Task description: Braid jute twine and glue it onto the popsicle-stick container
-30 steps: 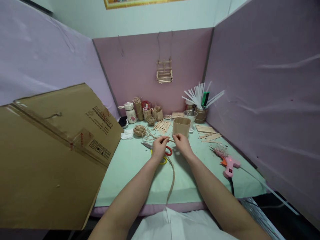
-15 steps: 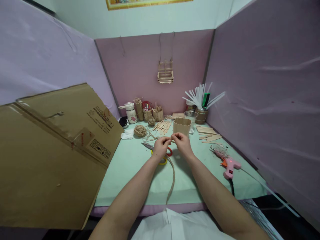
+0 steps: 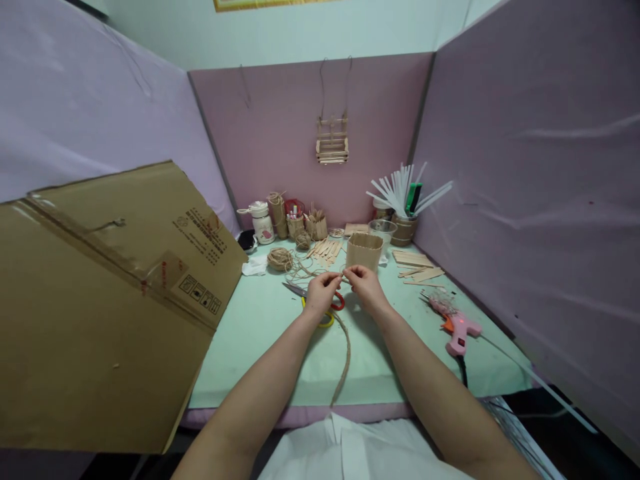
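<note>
My left hand [image 3: 322, 295] and my right hand [image 3: 366, 288] meet fingertip to fingertip above the table. Both pinch a length of brown jute twine [image 3: 346, 347], whose braided-looking tail hangs from under my left hand and curves toward the table's front edge. Scissors [image 3: 327, 321] with yellow and red handles lie partly hidden beneath my left hand, blades pointing left. Just behind my right hand stands a box made of craft sticks [image 3: 365, 251]. A ball of twine [image 3: 279, 259] sits to the left, with loose strands running toward my hands.
A pink hot glue gun [image 3: 461, 331] with its cord lies at the right. Craft sticks [image 3: 326, 250] are strewn behind my hands. A pot of white glue sticks [image 3: 404, 230] stands at the back right. A big cardboard sheet [image 3: 115, 313] leans in from the left.
The camera view has tilted slightly. My hands stay almost in place, still pinching the twine with fingertips together.
</note>
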Motion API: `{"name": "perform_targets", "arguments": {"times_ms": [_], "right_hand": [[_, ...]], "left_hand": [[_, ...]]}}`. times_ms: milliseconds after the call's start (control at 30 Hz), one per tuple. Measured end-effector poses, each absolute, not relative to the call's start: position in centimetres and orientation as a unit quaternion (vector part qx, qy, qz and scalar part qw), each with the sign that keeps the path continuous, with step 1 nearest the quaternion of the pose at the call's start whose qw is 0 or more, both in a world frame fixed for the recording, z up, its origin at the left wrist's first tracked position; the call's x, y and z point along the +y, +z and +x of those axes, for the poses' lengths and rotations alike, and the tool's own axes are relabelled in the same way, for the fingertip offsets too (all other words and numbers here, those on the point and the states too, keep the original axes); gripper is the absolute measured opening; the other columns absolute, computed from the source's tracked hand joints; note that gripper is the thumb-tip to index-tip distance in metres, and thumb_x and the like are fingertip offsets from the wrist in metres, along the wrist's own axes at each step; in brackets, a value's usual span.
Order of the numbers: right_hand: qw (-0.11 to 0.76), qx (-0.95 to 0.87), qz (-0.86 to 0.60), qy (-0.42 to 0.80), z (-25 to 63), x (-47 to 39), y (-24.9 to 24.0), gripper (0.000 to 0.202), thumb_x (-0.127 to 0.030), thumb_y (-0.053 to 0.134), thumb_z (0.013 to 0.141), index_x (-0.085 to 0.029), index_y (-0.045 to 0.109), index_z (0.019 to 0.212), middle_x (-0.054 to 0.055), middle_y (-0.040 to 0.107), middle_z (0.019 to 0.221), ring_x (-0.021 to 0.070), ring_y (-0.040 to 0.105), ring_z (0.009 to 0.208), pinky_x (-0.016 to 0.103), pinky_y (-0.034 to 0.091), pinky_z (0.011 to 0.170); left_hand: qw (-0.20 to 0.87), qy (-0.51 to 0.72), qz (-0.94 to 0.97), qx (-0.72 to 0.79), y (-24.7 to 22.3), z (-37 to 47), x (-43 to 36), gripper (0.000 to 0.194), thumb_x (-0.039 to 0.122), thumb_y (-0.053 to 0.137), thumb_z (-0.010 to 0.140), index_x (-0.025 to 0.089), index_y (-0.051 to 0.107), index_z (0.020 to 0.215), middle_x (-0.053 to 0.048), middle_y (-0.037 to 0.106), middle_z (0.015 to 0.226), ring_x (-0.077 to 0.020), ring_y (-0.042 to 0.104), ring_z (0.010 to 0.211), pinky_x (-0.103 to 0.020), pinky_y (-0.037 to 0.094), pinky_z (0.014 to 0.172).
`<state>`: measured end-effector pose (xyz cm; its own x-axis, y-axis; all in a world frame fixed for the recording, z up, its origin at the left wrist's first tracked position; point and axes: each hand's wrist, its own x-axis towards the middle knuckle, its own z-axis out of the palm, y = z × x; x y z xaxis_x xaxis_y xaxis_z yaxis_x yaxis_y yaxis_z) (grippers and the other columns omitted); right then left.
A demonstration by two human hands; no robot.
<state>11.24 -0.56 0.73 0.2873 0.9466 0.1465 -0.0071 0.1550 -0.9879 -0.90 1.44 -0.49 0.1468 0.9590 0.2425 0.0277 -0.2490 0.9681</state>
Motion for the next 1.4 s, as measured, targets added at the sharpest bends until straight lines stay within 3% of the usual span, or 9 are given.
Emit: {"name": "perform_targets", "arguments": {"times_ms": [367,633,1233,1400], "right_hand": [[0.609,-0.509,-0.498,0.350,11.09,-0.75,1.11,0.024,-0.043,0.064,0.066,-0.019,0.059,0.068,0.000,0.056,0.065,0.0139,0.048,0.063,0.026,0.037,0.058],[0.595,-0.443,-0.468,0.481,11.13,-0.74,0.80,0.027,-0.044,0.067,0.065,-0.021,0.056,0.073,-0.003,0.054,0.069,0.0118,0.048,0.064,0.022,0.035,0.054],[0.657,-0.457,-0.480,0.358,10.62,-0.35,0.53,0.029,-0.041,0.066,0.065,-0.022,0.051,0.080,-0.001,0.056,0.069,0.0142,0.050,0.064,0.025,0.037,0.052],[0.657,-0.455,-0.475,0.367,10.66,-0.30,0.31,0.029,-0.040,0.065,0.066,-0.023,0.049,0.084,-0.002,0.055,0.067,0.0140,0.051,0.060,0.025,0.037,0.052]], "left_hand": [[0.451,0.510,0.596,0.426,-0.42,-0.94,1.47,0.019,0.031,0.062,0.069,0.015,0.068,0.074,-0.002,0.062,0.063,-0.0135,0.055,0.061,-0.026,0.043,0.060],[0.481,0.513,0.574,0.419,-0.29,-0.91,1.26,0.020,0.033,0.063,0.068,0.015,0.068,0.074,-0.001,0.060,0.061,-0.0125,0.054,0.058,-0.024,0.042,0.057],[0.473,0.516,0.582,0.414,-0.13,-0.74,1.14,0.025,0.041,0.063,0.069,0.015,0.064,0.067,0.001,0.056,0.059,-0.0117,0.051,0.057,-0.024,0.040,0.058],[0.494,0.532,0.550,0.412,0.04,-0.64,0.95,0.021,0.036,0.065,0.067,0.015,0.063,0.069,0.001,0.057,0.063,-0.0107,0.051,0.061,-0.023,0.040,0.060]]}}
